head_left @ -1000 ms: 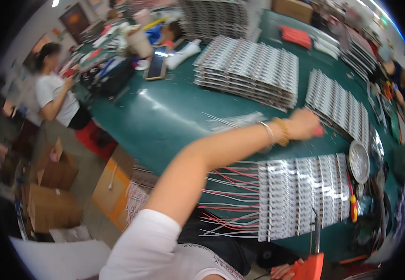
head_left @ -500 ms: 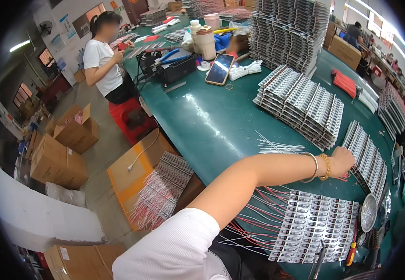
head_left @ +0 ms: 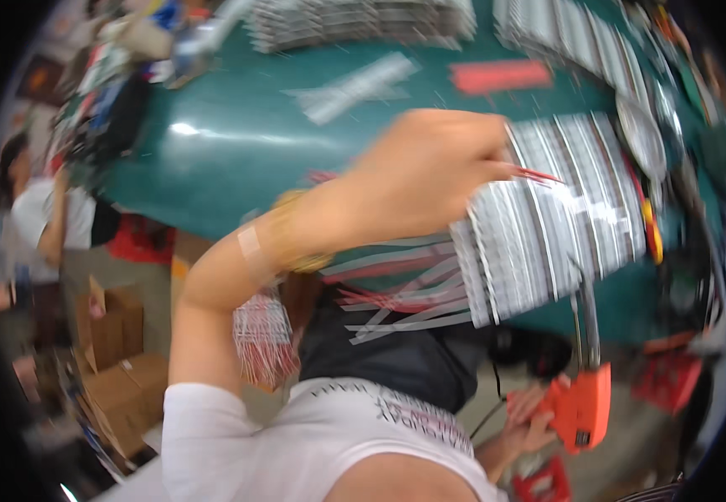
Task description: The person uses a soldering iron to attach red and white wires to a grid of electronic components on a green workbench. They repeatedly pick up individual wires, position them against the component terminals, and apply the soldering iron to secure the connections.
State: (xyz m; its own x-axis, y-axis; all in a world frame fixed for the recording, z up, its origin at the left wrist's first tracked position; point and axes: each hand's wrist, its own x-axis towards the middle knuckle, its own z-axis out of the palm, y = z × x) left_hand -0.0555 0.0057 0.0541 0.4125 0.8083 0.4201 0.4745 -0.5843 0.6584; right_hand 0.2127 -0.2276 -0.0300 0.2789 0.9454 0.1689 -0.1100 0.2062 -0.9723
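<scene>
My left hand (head_left: 442,171), with a bracelet at the wrist, is closed in a pinch on thin red wires (head_left: 538,175). It hangs over a silvery panel of small modules in rows (head_left: 518,251), which lies at the table's near edge. Red and white leads (head_left: 405,289) trail from the panel's left side toward my lap. Low on the right, my right hand (head_left: 534,418) grips an orange soldering gun (head_left: 593,410). Its metal barrel points up at the panel's near edge, a thin rod beside it. Motion blur hides the wire ends and panel details.
Beyond the panel lie white wires (head_left: 354,88) and a red wire bundle (head_left: 501,76). Panel stacks (head_left: 363,23) stand farther back. A metal bowl (head_left: 643,138) and a screwdriver (head_left: 652,230) are at the right. A co-worker (head_left: 41,209) sits left, near cardboard boxes (head_left: 120,393).
The view has swung down and right. My left hand has come back from beside the far panel to above the near one, now with red wires. My right hand and the orange gun have come into view.
</scene>
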